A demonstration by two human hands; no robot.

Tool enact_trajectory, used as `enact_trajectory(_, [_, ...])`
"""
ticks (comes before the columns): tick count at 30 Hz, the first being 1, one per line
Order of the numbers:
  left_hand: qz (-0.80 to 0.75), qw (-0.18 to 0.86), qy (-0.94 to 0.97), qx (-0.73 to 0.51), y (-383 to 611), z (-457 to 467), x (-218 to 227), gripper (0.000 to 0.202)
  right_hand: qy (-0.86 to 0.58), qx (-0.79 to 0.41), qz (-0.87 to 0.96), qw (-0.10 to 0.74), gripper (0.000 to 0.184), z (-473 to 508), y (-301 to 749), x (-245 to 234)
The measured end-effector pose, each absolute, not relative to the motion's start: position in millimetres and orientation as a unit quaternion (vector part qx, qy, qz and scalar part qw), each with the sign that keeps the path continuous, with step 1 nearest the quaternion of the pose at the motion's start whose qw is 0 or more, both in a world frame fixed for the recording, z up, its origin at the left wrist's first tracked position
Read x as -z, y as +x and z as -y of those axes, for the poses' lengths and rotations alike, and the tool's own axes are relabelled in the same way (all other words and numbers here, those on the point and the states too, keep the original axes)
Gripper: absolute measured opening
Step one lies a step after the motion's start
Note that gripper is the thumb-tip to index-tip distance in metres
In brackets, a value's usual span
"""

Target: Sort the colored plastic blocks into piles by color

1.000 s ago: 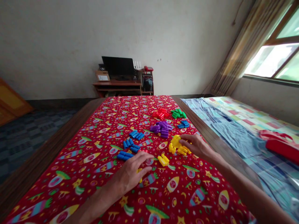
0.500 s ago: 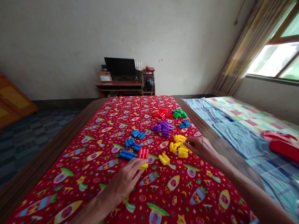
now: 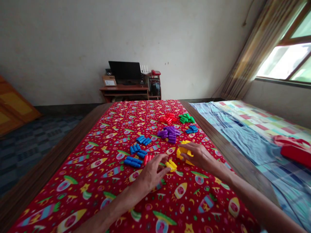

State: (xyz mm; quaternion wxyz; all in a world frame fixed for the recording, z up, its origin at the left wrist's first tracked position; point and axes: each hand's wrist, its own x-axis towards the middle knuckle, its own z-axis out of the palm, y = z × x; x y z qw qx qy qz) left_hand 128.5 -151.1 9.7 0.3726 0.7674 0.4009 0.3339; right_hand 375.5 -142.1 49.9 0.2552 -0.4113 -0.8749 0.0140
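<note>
We show the left hand (image 3: 153,170), fingers loosely spread, moved rightward to two stray yellow blocks (image 3: 171,165) just left of the yellow block pile (image 3: 182,150). The right hand (image 3: 198,156) has slid onto that pile, fingers curled about its blocks. A red block (image 3: 148,158) lies farther left.

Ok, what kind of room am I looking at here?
Probably a room in a home, maybe a bedroom: a bed with patchwork sheets, a curtained window, and a computer desk by the far wall.
</note>
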Motion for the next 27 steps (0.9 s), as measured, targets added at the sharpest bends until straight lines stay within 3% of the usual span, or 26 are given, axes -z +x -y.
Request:
enact_trajectory(3, [-0.350,0.222,0.873,-0.256,125.8,155.3,-3.9,0.033,-0.469,-0.023,0.859,0.204,0.037,134.9,401.5,-53.9])
enact_trajectory(7, [-0.333,0.198,0.893,-0.227,133.4,150.8,2.0,0.027,-0.496,-0.030,0.856,0.146,0.046,133.4,413.6,-54.7])
enact_trajectory(13, [-0.417,0.353,0.775,-0.318,141.1,141.7,-14.2,0.017,-0.507,-0.032,0.833,0.220,0.042,144.9,396.3,-57.8])
enact_trajectory(17, [-0.392,0.522,0.673,-0.347,145.0,144.2,-18.4,0.027,-0.368,-0.085,0.893,0.246,0.036,157.5,362.0,-54.1])
enact_trajectory(20, [-0.365,0.580,0.632,-0.361,145.1,146.2,-16.0,0.035,-0.318,-0.101,0.910,0.247,0.038,158.5,346.5,-50.4])
enact_trajectory(23, [-0.392,0.499,0.686,-0.357,135.0,143.6,-16.6,0.028,-0.360,-0.090,0.893,0.255,0.038,149.7,356.4,-53.4])
enact_trajectory(27, [-0.392,0.245,0.815,-0.349,107.6,129.0,-22.2,0.024,-0.489,-0.080,0.824,0.275,0.041,130.1,393.7,-58.1])
